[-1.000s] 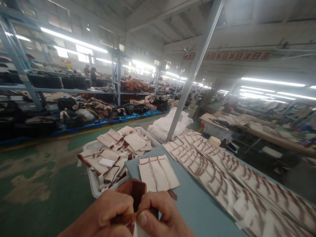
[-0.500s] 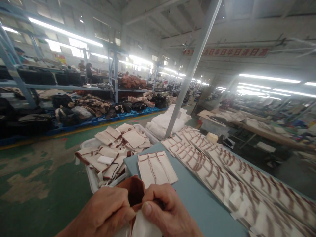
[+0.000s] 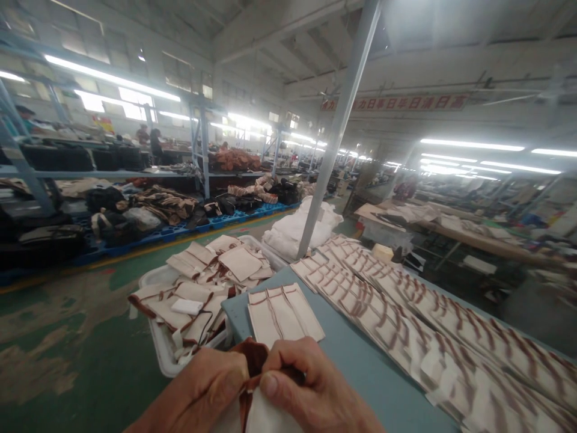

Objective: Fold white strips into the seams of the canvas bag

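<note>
Off the left edge of the pale blue table [image 3: 360, 367] stands a white plastic tub [image 3: 158, 349] heaped with cream, brown-trimmed fabric pieces [image 3: 238, 261]. Above the table's near corner the left hand [image 3: 205, 391] and right hand [image 3: 315, 394] are both closed, pinching the folded brown hem of a cream cloth pouch [image 3: 264, 418] between them. The pinch looks shallow, so the hem may slip and unfold, dropping the pouch onto the table's flat cream panels [image 3: 283, 313].
</note>
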`<action>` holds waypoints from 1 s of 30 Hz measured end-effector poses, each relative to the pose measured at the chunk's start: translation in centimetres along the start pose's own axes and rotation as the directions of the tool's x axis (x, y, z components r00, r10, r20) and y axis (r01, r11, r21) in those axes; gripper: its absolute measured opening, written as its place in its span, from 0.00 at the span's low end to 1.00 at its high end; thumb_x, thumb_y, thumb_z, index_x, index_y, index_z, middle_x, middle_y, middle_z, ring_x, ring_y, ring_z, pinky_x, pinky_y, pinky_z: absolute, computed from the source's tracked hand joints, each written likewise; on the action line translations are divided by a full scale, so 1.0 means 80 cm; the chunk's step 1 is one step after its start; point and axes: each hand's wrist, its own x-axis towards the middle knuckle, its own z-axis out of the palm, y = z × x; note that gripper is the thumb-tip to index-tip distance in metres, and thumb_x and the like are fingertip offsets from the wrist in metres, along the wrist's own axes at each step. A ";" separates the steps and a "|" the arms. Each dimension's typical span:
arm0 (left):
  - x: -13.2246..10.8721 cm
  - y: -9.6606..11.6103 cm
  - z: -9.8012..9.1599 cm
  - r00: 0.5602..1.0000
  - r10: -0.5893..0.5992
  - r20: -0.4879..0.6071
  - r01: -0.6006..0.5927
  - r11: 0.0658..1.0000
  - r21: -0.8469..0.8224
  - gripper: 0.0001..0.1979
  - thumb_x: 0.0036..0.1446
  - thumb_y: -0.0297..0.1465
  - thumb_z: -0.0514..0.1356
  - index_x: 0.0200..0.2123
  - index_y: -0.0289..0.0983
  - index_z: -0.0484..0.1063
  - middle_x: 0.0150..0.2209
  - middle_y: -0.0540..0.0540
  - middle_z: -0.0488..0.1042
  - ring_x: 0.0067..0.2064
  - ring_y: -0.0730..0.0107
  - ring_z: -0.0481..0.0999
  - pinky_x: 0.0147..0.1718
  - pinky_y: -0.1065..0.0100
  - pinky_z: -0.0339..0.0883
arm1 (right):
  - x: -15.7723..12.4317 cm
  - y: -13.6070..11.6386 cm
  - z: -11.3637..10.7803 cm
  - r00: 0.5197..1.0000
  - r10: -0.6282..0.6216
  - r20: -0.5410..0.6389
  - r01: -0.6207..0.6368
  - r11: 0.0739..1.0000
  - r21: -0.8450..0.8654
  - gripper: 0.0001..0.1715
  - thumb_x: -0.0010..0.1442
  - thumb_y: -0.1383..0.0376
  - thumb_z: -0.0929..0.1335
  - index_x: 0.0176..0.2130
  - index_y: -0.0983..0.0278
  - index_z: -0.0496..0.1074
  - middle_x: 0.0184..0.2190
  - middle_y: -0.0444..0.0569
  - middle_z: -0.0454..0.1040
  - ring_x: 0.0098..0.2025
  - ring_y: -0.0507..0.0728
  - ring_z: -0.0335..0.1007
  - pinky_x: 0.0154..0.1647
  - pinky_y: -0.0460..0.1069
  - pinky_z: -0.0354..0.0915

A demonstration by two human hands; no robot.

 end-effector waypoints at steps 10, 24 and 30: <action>0.011 0.016 0.010 0.979 0.182 -0.088 -0.166 0.973 0.163 0.33 0.77 0.55 0.49 0.26 0.39 0.69 0.27 0.53 0.73 0.31 0.73 0.70 0.37 0.73 0.65 | 0.012 0.034 -0.014 0.988 -0.148 0.036 0.149 0.989 -0.012 0.42 0.70 0.31 0.69 0.26 0.61 0.63 0.24 0.38 0.58 0.27 0.50 0.52 0.26 0.48 0.48; -0.007 0.033 -0.003 0.986 0.084 -0.142 -0.078 0.996 0.048 0.40 0.71 0.66 0.47 0.22 0.39 0.59 0.21 0.54 0.59 0.26 0.73 0.62 0.29 0.71 0.57 | 0.014 0.031 0.023 0.976 -0.212 0.045 0.210 0.976 0.057 0.34 0.73 0.36 0.69 0.31 0.60 0.65 0.28 0.40 0.66 0.31 0.53 0.58 0.33 0.47 0.57; -0.029 0.038 -0.022 0.987 0.043 -0.152 -0.035 0.998 0.052 0.40 0.72 0.65 0.47 0.23 0.38 0.67 0.23 0.52 0.66 0.28 0.71 0.66 0.30 0.70 0.59 | 0.024 0.020 0.040 0.981 -0.178 0.074 0.178 0.984 0.003 0.20 0.71 0.51 0.69 0.32 0.59 0.66 0.28 0.40 0.68 0.31 0.54 0.62 0.34 0.48 0.57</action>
